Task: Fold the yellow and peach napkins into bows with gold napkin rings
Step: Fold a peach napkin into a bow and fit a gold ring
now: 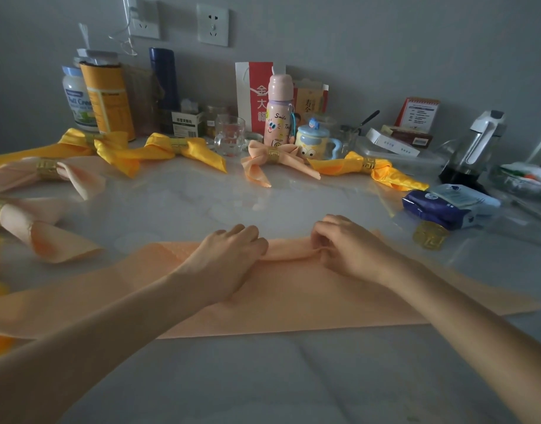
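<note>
1. Lying flat on the near part of the table [293, 377], the peach napkin [293, 301] spreads wide under both forearms.
2. At its far edge, the left hand [229, 255] and right hand [352, 249] each curl their fingers and pinch a narrow raised fold of cloth that runs between them.
3. The step in hand looks like folding the napkin into a band. The next move calls for even, straight turns with both hands working together.
4. A loose gold napkin ring [430, 239] lies on the table near the right hand, apart from the cloth.
5. Farther back, ringed bows are lined up, among them a yellow bow [177, 148] and a peach bow [274, 160].
</note>
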{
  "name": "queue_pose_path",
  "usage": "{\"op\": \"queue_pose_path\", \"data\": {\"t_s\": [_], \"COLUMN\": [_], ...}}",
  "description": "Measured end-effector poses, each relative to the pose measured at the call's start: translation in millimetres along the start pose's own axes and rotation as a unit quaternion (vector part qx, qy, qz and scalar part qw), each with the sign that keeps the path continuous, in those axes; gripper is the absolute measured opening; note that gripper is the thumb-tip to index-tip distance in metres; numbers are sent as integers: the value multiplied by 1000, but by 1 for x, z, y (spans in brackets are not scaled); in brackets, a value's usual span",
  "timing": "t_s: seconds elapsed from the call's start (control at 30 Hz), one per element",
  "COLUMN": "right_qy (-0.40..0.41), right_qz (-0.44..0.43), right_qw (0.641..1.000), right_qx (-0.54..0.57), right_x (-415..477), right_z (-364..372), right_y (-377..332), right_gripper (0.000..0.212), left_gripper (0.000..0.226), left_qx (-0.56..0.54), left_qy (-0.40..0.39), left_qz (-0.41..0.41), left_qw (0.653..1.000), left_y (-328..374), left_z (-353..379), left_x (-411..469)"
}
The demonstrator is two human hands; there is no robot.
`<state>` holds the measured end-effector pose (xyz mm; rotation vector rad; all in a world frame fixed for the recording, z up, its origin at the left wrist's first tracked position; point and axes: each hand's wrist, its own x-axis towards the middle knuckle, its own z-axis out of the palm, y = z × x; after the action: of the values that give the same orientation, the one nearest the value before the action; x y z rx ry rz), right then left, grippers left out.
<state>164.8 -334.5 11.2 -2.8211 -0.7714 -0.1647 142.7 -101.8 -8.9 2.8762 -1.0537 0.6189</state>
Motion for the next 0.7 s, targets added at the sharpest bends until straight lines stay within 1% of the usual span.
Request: {"op": "queue_pose_path", "data": {"t_s": [0.1,0.13,0.17,0.2,0.27,0.3,0.33,0.37,0.43,0.5,0.57,0.6,0.63,0.7], "right_qy": [-16,-24,-35,-48,-61,-59,-55,-50,-57,-111,-151,-154,-151,-138], "right_qz": [5,18,36,54,75,81,86,90,100,125,141,143,142,133], "right_qw": [999,998,995,990,985,987,989,991,992,985,976,976,977,981], "right_qx": [32,57,90,123,143,129,107,83,43,42,62,57,41,7], "right_x": [-4,-5,-5,-5,-3,0,3,7,15,19,21,20,20,18], "right_z": [3,2,0,-3,-7,-9,-9,-10,-12,-16,-20,-21,-23,-24], "right_y": [5,8,10,13,16,15,14,13,12,11,11,10,9,5], "right_gripper": [21,21,22,21,12,5,6,10,25,46,56,56,52,38], "left_gripper": [36,37,37,34,25,20,16,13,12,12,13,14,22,45], "left_qx": [-10,-17,-37,-72,-151,-185,-207,-215,-193,-202,-204,-197,-191,-192], "left_qy": [-44,-64,-101,-123,-129,-119,-108,-102,-116,-124,-127,-129,-132,-156], "left_qz": [-13,-25,-50,-73,-124,-141,-150,-155,-165,-177,-177,-172,-169,-168], "left_qw": [999,998,993,987,972,965,961,959,960,955,954,957,958,954], "left_y": [5,4,3,1,-5,-7,-9,-11,-13,-17,-21,-22,-23,-23], "left_z": [-5,-6,-9,-11,-12,-10,-7,-6,-5,-4,-2,-2,-1,-4], "left_x": [4,5,6,8,10,10,12,14,16,19,20,21,22,23]}}
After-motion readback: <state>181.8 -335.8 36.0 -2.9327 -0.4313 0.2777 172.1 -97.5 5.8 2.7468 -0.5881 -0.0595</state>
